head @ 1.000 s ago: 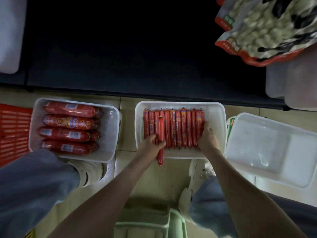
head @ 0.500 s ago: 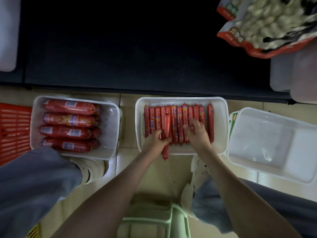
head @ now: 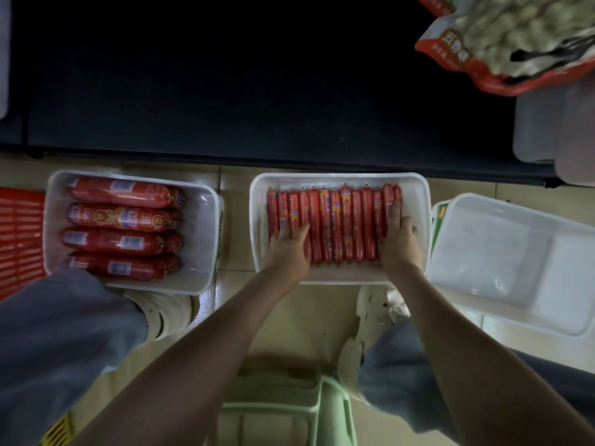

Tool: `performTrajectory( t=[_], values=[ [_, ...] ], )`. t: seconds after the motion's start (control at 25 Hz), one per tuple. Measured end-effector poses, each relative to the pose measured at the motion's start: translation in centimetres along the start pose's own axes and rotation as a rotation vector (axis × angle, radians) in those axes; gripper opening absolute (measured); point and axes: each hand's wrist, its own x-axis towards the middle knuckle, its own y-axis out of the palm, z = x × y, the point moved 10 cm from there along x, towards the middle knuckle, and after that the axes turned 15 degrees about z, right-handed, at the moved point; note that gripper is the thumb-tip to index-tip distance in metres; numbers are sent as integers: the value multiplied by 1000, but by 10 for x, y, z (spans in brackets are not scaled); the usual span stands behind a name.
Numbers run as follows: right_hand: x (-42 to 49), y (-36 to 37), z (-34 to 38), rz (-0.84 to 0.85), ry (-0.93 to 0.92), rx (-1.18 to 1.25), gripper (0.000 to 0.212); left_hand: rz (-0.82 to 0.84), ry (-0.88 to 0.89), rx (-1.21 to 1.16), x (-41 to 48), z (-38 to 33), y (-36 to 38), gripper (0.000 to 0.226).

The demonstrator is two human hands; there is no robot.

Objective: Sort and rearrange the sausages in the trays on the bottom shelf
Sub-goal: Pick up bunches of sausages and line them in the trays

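Red casings fill the middle tray (head: 415, 194), a white one on the tiled floor (head: 322, 317) just in front of the dark shelf (head: 257, 91), whose inside is too dim to make out. The thin sausages (head: 341, 220) lie side by side in one row, pointing away from the person. Both hands cover the near ends of the outer ones, so the count is only about thirteen.

Three containers stand in a line. The left tray (head: 206, 239) holds four thick sausages (head: 119, 218) laid crosswise, with more ends showing behind them. A trouser leg partly hides the nearest. A clear tub (head: 502, 262) is on the right. A red crate (head: 19, 239) is cut off at the left edge, and a snack bag (head: 515, 43) at the top right corner.

Both bare arms reach into the middle tray. The left hand (head: 288, 244) rests palm down, fingers spread, on the leftmost sausages. The right hand (head: 399, 243) lies with straight fingers along the rightmost ones, thumb toward the tray wall. Neither hand grasps anything; both lie flat and unclenched.
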Motion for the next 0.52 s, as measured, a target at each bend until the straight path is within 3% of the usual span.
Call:
performTrajectory(
  t=[0.16, 0.32, 0.44, 0.52],
  values=[
    [8, 1, 1, -15, -4, -36, 69, 69, -51, 126, 0, 16, 6, 70],
    [15, 4, -3, 27, 75, -140, 66, 46, -69, 240, -4, 16, 12, 64],
    [10, 4, 5, 5, 81, -227, 77, 11, -69, 272, -10, 16, 11, 62],
    [-1, 13, 15, -20, -14, -244, 85, -46, -43, 258, -19, 14, 4, 62]
  ],
)
